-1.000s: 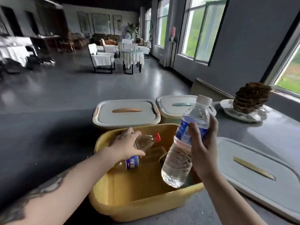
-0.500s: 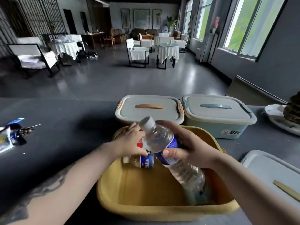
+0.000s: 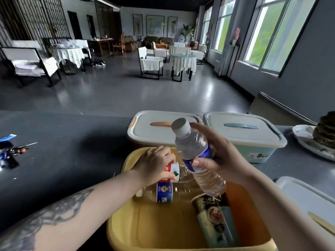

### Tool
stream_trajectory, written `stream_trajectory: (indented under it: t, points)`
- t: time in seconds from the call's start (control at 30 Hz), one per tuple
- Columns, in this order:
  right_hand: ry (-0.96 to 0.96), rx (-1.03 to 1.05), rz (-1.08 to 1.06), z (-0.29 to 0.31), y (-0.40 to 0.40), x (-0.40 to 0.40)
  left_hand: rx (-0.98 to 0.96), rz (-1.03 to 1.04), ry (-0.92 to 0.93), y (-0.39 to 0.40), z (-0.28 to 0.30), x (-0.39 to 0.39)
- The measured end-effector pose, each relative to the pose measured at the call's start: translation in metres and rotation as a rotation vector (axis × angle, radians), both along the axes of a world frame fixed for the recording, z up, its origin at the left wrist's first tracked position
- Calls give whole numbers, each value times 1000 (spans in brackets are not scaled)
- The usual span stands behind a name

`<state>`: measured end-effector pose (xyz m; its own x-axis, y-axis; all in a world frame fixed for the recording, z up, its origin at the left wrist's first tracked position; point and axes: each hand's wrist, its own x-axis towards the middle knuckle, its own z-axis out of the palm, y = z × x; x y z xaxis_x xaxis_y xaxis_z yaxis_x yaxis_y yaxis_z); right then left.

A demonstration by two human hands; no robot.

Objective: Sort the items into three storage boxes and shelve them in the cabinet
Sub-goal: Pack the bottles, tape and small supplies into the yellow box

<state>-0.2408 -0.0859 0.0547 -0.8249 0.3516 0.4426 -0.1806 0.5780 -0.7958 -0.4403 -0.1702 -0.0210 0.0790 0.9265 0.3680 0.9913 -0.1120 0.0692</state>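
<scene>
I see a large hall: grey glossy floor [image 3: 117, 91], white-covered chairs [image 3: 151, 63], tall bright windows [image 3: 272, 33], framed pictures [image 3: 155, 25].

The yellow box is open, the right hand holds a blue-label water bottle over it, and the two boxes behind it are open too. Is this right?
Not quite. In the head view the two boxes behind, the orange-handled box and the blue-handled box, both have their lids on. The rest holds: the yellow box is open, and the right hand holds the blue-label water bottle over it.
</scene>
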Motion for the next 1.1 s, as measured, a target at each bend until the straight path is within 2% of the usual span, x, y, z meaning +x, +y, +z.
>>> stream_trajectory:
  t: [0.07, 0.13, 0.33, 0.4, 0.47, 0.53, 0.6, 0.7, 0.77, 0.9, 1.0, 1.1]
  points:
    - [42, -106, 32, -3, -5, -7, -10, 36, -72, -2, 2, -3]
    - [51, -129, 27, -4, -6, -12, 15, 84, -102, -4, 5, -7]
    - [-39, 148, -52, -4, 1, -13, 18, 283, -224, -39, 8, -24]
    - [-162, 294, -86, -3, 5, -17, 170, 339, -354, -53, -1, -32]
    - [-384, 493, -103, -5, 4, -26, 335, 400, -583, -62, -9, -37]
    - [-554, 682, -67, -17, -2, -37, 350, 431, -754, -64, -13, -37]
    - [-653, 774, -7, -35, -9, -47, 305, 432, -859, -64, -14, -35]
    - [-726, 817, 8, -59, -14, -58, 300, 471, -783, -61, -14, -34]
    - [-761, 767, -14, -69, -14, -63, 272, 481, -719, -61, -11, -33]
    - [-709, 730, -82, -81, -19, -71, 128, 466, -610, -61, -5, -26]
    - [-676, 742, -45, -85, -25, -78, 22, 439, -483, -60, -4, -26]
    - [-732, 705, -21, -82, -9, -69, -5, 407, -536, -61, -5, -27]
